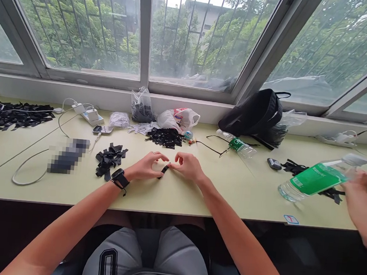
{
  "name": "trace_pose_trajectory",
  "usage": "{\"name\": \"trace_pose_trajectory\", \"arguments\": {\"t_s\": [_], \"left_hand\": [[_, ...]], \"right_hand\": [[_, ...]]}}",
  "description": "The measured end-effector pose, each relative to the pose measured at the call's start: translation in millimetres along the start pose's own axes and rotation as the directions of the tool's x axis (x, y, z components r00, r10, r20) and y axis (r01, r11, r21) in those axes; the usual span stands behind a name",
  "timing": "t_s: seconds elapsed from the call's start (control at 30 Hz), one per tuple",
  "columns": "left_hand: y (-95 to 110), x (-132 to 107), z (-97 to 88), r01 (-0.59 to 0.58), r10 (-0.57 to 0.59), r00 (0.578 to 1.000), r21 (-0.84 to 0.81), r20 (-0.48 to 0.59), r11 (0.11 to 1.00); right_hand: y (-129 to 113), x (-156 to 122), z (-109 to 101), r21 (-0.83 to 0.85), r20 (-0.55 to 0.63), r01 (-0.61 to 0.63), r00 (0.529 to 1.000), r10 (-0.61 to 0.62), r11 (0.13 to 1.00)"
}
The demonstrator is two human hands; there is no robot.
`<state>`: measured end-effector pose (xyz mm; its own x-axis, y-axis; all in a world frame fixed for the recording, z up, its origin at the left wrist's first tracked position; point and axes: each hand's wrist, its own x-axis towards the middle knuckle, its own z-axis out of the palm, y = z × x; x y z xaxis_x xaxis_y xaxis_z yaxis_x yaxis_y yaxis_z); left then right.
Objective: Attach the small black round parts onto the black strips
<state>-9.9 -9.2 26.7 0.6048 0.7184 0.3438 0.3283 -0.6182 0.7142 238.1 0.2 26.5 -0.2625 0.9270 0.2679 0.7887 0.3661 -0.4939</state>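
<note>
A short black strip [164, 170] lies slanted between my two hands over the table. My left hand [144, 166] curls around its left side, thumb against the strip's lower part and index finger arched above. At the strip's upper end, my right hand [187, 165] pinches with thumb and fingertips. A loose pile of black strips [109, 160] is left of my left hand. Beyond both hands sits a denser heap of black pieces [166, 137].
Eyeglasses [216, 151] and a green-labelled bottle [239, 145] lie at the back right. A large tilted bottle [318, 178] is beside another person's arm [362, 204]. Plastic bags [178, 119], a power strip [90, 115] and cables line the back left.
</note>
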Motion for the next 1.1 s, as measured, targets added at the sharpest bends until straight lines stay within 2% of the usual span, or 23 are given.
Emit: {"name": "trace_pose_trajectory", "arguments": {"t_s": [0.13, 0.3, 0.43, 0.67, 0.8, 0.93, 1.1], "left_hand": [[1, 1, 2.4, 0.03, -0.032, 0.996, -0.028, -0.079, 0.999], [5, 1, 4.0, -0.017, 0.018, 0.999, 0.003, -0.036, 1.0], [7, -1, 4.3, -0.053, 0.054, 0.998, 0.036, -0.026, 0.998], [2, -2, 8.8, -0.063, 0.077, 0.995, 0.207, -0.06, 0.976], [-1, -2, 11.4, -0.088, 0.107, 0.993, 0.302, -0.047, 0.949], [-1, -4, 12.9, -0.066, 0.089, 0.995, 0.379, -0.042, 0.923], [-2, -5, 13.5, -0.052, 0.078, 0.996, 0.41, -0.047, 0.91]], "right_hand": [[-1, -1, 3, -0.069, 0.006, 0.084, 0.996, -0.084, 0.994], [-1, 0, 2, -0.097, 0.024, 0.115, 0.993, -0.113, 0.989], [-5, -2, 0, -0.041, 0.026, 0.151, 0.988, -0.15, 0.988], [-8, -3, 0, 0.025, 0.016, 0.186, 0.982, -0.187, 0.982], [-6, -2, 2, 0.076, 0.06, 0.248, 0.966, -0.253, 0.966], [-6, -3, 4, 0.085, 0.11, 0.293, 0.947, -0.301, 0.952], [-9, -4, 3, 0.103, 0.163, 0.317, 0.93, -0.33, 0.943]]}}
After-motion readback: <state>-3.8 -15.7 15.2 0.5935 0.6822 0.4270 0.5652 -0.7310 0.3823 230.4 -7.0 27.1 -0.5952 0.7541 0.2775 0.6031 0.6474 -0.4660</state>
